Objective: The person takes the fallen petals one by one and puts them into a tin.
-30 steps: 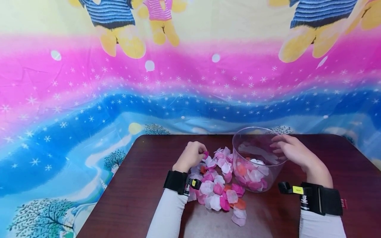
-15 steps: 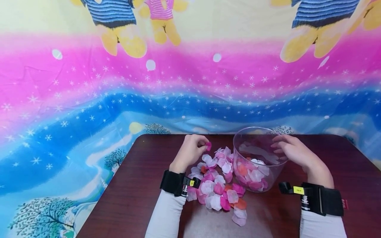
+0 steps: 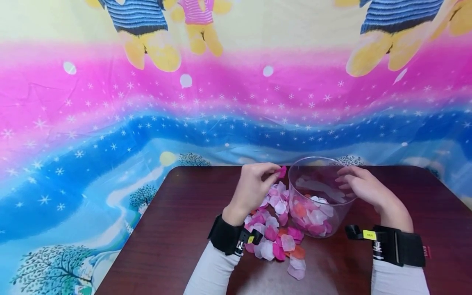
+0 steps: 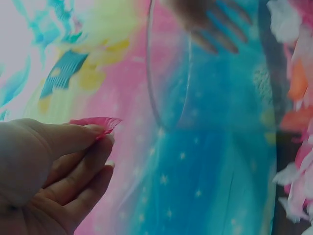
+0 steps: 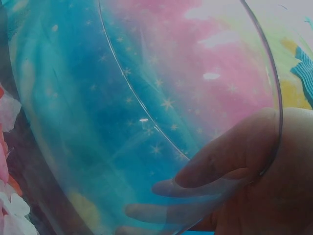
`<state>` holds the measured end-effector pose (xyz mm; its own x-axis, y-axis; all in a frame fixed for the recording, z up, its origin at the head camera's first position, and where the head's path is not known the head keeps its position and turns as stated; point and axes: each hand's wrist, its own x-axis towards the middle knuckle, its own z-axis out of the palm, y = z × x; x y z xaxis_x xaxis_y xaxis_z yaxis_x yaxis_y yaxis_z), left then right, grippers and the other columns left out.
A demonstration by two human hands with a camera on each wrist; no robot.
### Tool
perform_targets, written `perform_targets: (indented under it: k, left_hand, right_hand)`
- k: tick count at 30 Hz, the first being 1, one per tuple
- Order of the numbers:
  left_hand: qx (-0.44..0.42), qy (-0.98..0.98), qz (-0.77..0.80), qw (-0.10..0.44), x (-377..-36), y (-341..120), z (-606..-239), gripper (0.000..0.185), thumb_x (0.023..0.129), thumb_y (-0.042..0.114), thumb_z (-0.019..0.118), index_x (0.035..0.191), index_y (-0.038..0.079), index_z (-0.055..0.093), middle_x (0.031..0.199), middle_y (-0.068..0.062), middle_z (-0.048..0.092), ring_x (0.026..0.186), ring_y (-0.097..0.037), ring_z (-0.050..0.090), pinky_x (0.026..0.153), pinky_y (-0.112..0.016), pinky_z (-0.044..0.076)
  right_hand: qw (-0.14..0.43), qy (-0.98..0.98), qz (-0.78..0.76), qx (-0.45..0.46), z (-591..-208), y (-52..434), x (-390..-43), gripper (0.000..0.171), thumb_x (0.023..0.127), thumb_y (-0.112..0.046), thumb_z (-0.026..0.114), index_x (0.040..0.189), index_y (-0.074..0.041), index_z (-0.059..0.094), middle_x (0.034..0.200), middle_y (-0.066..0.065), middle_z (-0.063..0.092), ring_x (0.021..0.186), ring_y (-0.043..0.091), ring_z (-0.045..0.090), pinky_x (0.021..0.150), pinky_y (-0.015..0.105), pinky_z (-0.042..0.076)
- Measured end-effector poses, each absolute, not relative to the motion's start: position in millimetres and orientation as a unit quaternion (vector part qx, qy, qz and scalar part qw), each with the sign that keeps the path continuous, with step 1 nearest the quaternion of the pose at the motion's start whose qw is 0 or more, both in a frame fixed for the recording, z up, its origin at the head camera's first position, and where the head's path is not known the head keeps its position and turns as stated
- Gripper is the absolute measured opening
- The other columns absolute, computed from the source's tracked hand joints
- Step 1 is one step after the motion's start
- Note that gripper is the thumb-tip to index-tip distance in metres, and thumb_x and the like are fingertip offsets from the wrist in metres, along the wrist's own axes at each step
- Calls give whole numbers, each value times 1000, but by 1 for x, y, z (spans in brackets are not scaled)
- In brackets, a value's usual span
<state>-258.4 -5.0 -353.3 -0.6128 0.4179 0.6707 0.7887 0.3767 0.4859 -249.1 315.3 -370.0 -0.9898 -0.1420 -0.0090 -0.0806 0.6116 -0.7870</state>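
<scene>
My left hand [image 3: 251, 189] pinches a bright pink artificial petal [image 3: 282, 171] between thumb and fingertips, just left of the clear plastic bucket [image 3: 340, 216]. The left wrist view shows the petal [image 4: 100, 123] sticking out past the fingertips. My right hand [image 3: 365, 186] lies against the bucket's right side near the rim, its fingers extended and spread. Seen from the right wrist, part of the right hand [image 5: 215, 156] shows through the clear wall. Pink, white and orange petals fill the bucket's lower part. A loose pile of petals [image 3: 271, 233] lies on the table, partly behind my left wrist.
The dark wooden table [image 3: 177, 246] spreads out under everything. Beyond its back edge hangs a colourful printed cloth [image 3: 221, 102]. A few petals [image 3: 296, 268] trail from the pile towards the front. Each wrist wears a black strap [image 3: 400, 248] with a small camera.
My left hand has lifted the pink petal from the pile and carried it up and right, beside the bucket rim. The right hand and the bucket have stayed in place.
</scene>
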Motion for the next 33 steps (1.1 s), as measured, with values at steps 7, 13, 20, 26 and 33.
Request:
perform_targets:
  k: [7, 13, 20, 26, 33]
  left_hand:
    - [-409, -800, -378, 222, -250, 18, -360, 18, 94, 4, 73, 112, 5, 77, 107, -6, 77, 100, -12, 72, 90, -14, 51]
    - [-417, -802, -361, 228, -246, 25, -363, 19, 94, 6, 73, 113, 6, 76, 105, -4, 76, 98, -12, 69, 87, -16, 53]
    - [-423, -805, -347, 228, -246, 28, -366, 18, 96, 11, 73, 113, 7, 76, 104, -3, 76, 92, -10, 68, 80, -11, 50]
    - [-420, -807, -347, 228, -248, 26, -362, 18, 96, 13, 73, 113, 6, 76, 105, -4, 76, 91, -11, 69, 80, -14, 51]
    - [-380, -824, -356, 222, -259, 3, -358, 18, 95, 12, 74, 112, 5, 76, 104, -5, 76, 91, -11, 70, 80, -20, 53]
  right_hand:
    - [38, 896, -438, -63, -371, 315, -248, 46, 110, -16, 25, 144, 13, 37, 137, 38, 52, 121, 52, 58, 84, 47, 59]
    - [36, 897, -436, -65, -370, 313, -250, 47, 110, -17, 26, 145, 13, 37, 138, 38, 52, 121, 52, 58, 86, 50, 58]
    - [35, 895, -440, -67, -371, 314, -250, 46, 110, -16, 26, 143, 14, 38, 137, 39, 52, 120, 53, 59, 84, 48, 59]
    - [35, 891, -446, -70, -371, 317, -248, 46, 110, -14, 25, 142, 15, 38, 136, 39, 52, 121, 53, 58, 82, 45, 59]
    - [33, 891, -446, -73, -370, 317, -248, 45, 110, -14, 26, 142, 15, 38, 136, 40, 52, 120, 53, 58, 81, 45, 59]
